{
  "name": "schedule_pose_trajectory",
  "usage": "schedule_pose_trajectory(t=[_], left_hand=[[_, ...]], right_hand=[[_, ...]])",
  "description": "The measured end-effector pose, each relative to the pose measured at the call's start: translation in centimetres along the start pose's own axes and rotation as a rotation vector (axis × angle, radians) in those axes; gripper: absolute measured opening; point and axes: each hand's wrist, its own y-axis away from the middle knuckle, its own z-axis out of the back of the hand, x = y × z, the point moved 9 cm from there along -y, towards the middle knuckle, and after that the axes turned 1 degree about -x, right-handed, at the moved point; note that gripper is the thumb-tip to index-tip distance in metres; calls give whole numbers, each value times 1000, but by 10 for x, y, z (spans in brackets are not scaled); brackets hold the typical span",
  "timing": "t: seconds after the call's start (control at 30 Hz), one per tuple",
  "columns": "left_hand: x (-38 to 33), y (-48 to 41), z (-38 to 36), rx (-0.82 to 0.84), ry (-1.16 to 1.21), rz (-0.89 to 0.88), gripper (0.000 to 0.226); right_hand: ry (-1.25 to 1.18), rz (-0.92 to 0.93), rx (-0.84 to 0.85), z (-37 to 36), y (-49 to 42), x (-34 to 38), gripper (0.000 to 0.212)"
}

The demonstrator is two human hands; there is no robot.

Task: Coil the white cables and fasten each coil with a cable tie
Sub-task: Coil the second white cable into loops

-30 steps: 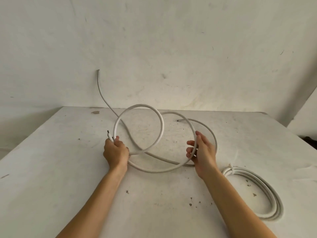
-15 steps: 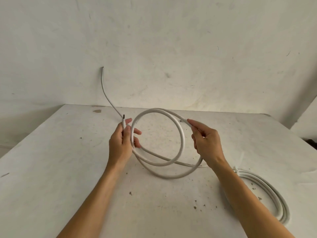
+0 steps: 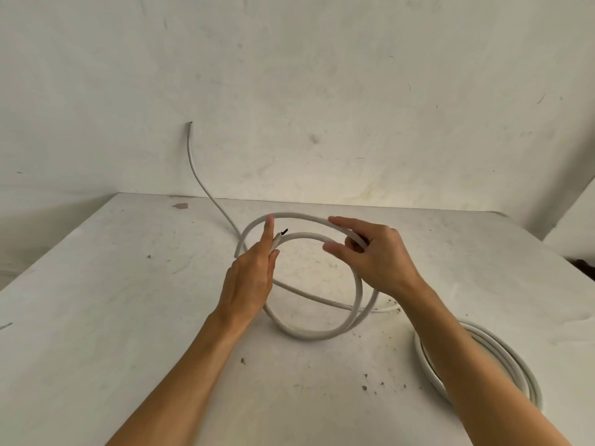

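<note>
A bare white table (image 3: 96,317) stands against a scuffed wall (image 3: 354,91). At the far left, a loose tail (image 3: 195,167) of the white cable (image 3: 310,335) climbs the wall and ends there. From that end it slopes down and to the right onto the table, passing behind the left hand (image 3: 249,281). That hand is raised off the table with its forefinger (image 3: 269,226) held straight up. The thumb and remaining fingers pinch the cable just short of its black-tipped end (image 3: 280,235), which points up and right towards the other hand. Between the hands, two turns stand nearly upright facing the person, with their lowest arc resting on the table. One strand runs across beneath them towards the right forearm. The right hand (image 3: 383,262) holds both turns together at their upper right. Its forefinger and thumb are spread, and the other fingers are curled round the strands. Farther right a finished coil (image 3: 502,358) lies flat, half hidden by the forearm, and I cannot tell whether it has a tie on it. By my reading, coiling is midway. The slack left to gather lies beyond and to the left of the left fingers, with its long axis running away towards the wall. The left hand is therefore the nearer one to draw it in while the right keeps the turns stacked.
</note>
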Motion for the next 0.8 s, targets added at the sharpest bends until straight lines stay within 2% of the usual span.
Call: schedule_pose_trajectory(t=[0.07,0.23,0.33,0.4,0.5,0.6,0.67,0.8], left_hand=[[-4,3,4,-72,-90,3,72],[-15,5,8,-214,-233,-56,73],[-18,2,9,-276,-340,-108,67],[-17,1,3,-230,-303,-101,62],[-15,-1,-5,-107,-90,-45,53],[-29,-6,-2,-72,-1,-112,41],[-42,-14,-2,-32,61,-169,35],[-72,-33,-10,133,98,-242,30]], right_hand=[[85,74,-31,-1,-1,10,45],[216,297,-134,0,11,34,32],[204,353,-181,2,18,35,30],[189,337,-206,7,20,32,30],[191,283,-202,9,23,26,26],[213,158,-129,9,22,16,17],[237,106,-103,16,20,9,18],[309,201,-24,19,22,17,38]])
